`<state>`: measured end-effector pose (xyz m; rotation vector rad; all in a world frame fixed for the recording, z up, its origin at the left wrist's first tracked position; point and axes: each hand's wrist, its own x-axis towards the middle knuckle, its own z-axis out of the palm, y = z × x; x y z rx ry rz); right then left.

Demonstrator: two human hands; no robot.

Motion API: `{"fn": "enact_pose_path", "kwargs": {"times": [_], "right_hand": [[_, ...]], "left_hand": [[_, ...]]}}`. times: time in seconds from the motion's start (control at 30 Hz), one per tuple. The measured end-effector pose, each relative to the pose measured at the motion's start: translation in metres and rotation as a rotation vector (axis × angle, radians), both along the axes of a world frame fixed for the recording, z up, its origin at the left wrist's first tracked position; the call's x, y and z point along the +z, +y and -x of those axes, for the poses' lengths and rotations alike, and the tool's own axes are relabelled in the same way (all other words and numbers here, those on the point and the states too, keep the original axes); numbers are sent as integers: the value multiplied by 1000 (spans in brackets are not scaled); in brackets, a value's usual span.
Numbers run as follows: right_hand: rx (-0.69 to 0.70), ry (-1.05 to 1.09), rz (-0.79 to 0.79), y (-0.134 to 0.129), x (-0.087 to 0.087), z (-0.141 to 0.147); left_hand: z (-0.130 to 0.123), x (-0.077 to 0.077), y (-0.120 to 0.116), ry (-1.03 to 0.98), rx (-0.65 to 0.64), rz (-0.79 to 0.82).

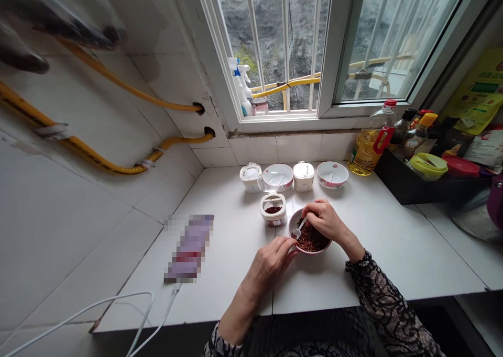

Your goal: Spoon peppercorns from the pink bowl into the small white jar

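A bowl (291,224) with dark reddish-brown dried bits in it stands on the white tiled counter. Over its right side, my right hand (323,220) is closed on a small white spoon (297,232), whose scoop end is down in the bowl near the left rim. My left hand (271,260) pinches the bowl's left front rim, fingertips at the edge. Just behind and left of the bowl is a clear and white jar (274,220), lid raised, with similar dark red bits inside.
Behind stand a white jar (250,184), a floral bowl (277,185), another white jar (304,183) and a second floral bowl (332,183). An oil bottle (364,148) and a black condiment tray (396,181) are at right. A pixelated phone-like object (190,249) with a cable lies left.
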<state>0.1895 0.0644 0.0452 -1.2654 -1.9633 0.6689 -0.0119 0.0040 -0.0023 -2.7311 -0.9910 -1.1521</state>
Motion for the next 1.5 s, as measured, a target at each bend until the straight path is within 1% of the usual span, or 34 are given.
{"fn": "enact_pose_path", "kwargs": {"times": [0.07, 0.17, 0.3, 0.47, 0.7, 0.83, 0.93, 1.0, 1.07, 1.13, 1.17, 1.23, 1.33, 1.37, 1.43, 1.5], "right_hand": [[-7, 98, 87, 0, 0, -1], [-66, 267, 225, 1, 1, -5], [-152, 433, 327, 5, 4, -9], [-207, 532, 366, 9, 8, -13], [-233, 542, 349, 11, 7, -14], [-226, 576, 250, 11, 9, -8], [-189, 564, 100, 8, 11, 7], [-128, 464, -55, 5, 11, 18], [-36, 271, -249, 1, 10, 26], [46, 96, -407, -2, 10, 29], [62, 54, -455, -3, 10, 28], [19, 74, -494, -5, 12, 21], [-138, 183, -486, -6, 15, 2], [-169, 182, -483, -5, 16, -4], [-161, 110, -458, -4, 15, -13], [-99, 1, -429, -2, 12, -16]], "left_hand": [[0, -1, 0, 3, 3, -4], [1, -1, 0, 7, 4, -10], [0, -2, 1, -3, -4, -9], [0, -1, 1, 0, -3, -2], [-1, -2, 2, -4, 4, -26], [-2, -2, 2, -2, 2, -24], [-2, -3, 2, -9, -3, -31], [-2, -4, 3, -18, -2, -36], [-2, -4, 3, -24, -2, -36], [-2, -4, 2, -21, 3, -31], [-2, -4, 2, -17, 7, -25], [-2, -4, 2, -9, 7, -9], [-1, -4, 1, -2, 1, 5], [-1, -4, 1, 0, 1, 3], [0, -3, 1, 4, 6, -5], [0, -1, 1, 8, 11, -11]]}}
